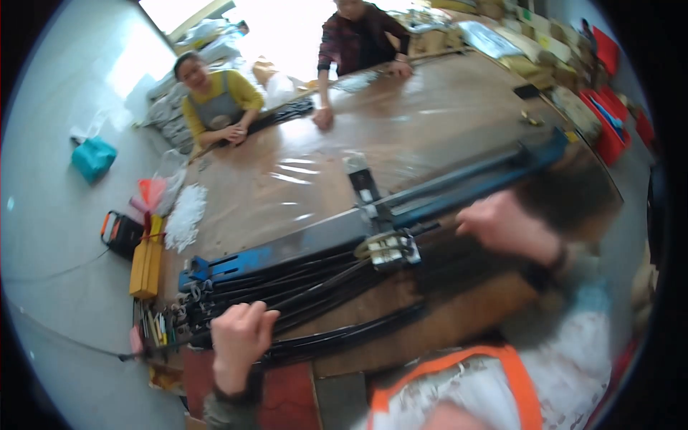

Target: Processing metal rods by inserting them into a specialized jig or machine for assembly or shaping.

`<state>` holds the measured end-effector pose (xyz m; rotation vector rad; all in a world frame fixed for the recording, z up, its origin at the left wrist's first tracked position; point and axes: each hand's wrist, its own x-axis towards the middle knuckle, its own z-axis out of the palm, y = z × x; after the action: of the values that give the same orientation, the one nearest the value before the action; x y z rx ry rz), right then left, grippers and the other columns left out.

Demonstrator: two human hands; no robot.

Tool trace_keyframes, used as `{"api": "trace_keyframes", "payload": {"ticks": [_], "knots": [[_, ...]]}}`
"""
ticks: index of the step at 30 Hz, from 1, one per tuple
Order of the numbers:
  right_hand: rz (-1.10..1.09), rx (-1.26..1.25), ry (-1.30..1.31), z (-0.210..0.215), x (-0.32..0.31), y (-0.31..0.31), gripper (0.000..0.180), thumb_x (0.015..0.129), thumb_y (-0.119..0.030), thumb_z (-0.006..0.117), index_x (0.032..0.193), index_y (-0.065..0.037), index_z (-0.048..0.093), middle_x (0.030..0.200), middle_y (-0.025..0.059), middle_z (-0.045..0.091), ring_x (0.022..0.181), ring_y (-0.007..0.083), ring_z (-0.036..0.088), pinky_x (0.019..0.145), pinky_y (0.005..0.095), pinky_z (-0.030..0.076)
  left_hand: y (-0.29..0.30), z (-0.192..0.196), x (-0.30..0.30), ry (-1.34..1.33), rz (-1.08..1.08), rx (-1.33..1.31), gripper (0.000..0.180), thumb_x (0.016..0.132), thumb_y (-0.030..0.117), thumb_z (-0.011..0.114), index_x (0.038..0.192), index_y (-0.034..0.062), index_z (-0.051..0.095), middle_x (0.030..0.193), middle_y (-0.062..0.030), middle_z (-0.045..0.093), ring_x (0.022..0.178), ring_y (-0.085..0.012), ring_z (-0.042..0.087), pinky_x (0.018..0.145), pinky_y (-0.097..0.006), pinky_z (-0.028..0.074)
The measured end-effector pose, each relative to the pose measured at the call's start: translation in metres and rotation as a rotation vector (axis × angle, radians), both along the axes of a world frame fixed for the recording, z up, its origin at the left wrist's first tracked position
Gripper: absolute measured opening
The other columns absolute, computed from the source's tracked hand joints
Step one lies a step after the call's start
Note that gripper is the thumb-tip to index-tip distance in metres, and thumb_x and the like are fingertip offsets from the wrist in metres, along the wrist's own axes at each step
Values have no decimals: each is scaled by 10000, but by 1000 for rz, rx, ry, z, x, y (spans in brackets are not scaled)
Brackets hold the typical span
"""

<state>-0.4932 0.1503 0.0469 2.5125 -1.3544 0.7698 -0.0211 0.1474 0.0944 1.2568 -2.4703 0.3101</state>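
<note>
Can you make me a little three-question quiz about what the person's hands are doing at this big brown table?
1. True or false: the left hand is closed around the bundle of long black cables.
2. Which thing lies just beyond the cables? A) a long blue metal rail B) a round green bowl C) a white paper book
3. Fill in: the right hand is beside the far end of the long blue metal ____.

Key: 1 true. 2 A. 3 rail. The right hand is blurred, so its grip cannot be told.
</note>
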Motion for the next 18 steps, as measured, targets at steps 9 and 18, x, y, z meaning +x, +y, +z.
{"api": "trace_keyframes", "payload": {"ticks": [9, 18], "knots": [[-1125, -312, 586, -66, -274, 76, 238, 777, -156, 691, 1014, -177, 697, 887, 41, 671, 1025, 309, 596, 899, 466, 439, 14, -53, -121, 19, -237, 161, 155, 910, 249, 662, 822, 122, 658, 675, -85, 612, 583, -293, 617, 485, -410, 476], [260, 102, -218, -35, 79, 29, 443, 808, -137, 762, 1213, -30, 619, 846, 115, 691, 693, 269, 682, 550, 361, 539, 5, -42, -133, -105, -323, -9, 390, 859, 236, 704, 1244, 214, 654, 657, -18, 518, 578, -178, 565, 478, -335, 451]]}}
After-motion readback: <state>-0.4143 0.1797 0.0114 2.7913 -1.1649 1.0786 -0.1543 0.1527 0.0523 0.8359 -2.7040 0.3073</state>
